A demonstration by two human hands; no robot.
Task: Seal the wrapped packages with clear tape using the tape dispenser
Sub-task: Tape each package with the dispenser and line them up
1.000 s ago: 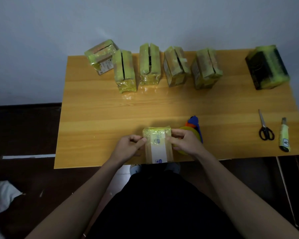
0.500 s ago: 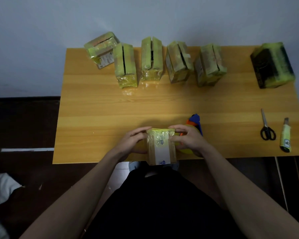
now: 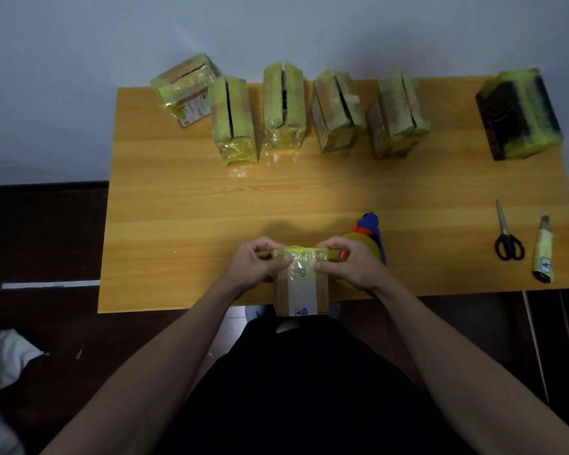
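A small cardboard package [image 3: 301, 292] with a white label and yellowish tape over its top stands at the table's near edge. My left hand [image 3: 255, 266] grips its left side, thumb on the front tape. My right hand [image 3: 349, 264] grips its right side, thumb pressing the tape too. The tape dispenser [image 3: 370, 239], blue and orange with a yellow roll, lies just behind my right hand, partly hidden by it.
Several taped packages [image 3: 284, 106] stand in a row along the far side of the wooden table [image 3: 178, 224], and a dark one [image 3: 519, 114] is at the far right. Scissors [image 3: 506, 236] and a utility knife [image 3: 543, 251] lie near the right edge.
The package has tipped up from lying flatter to standing more upright. Both hands shifted to its upper sides, thumbs now on the front tape.
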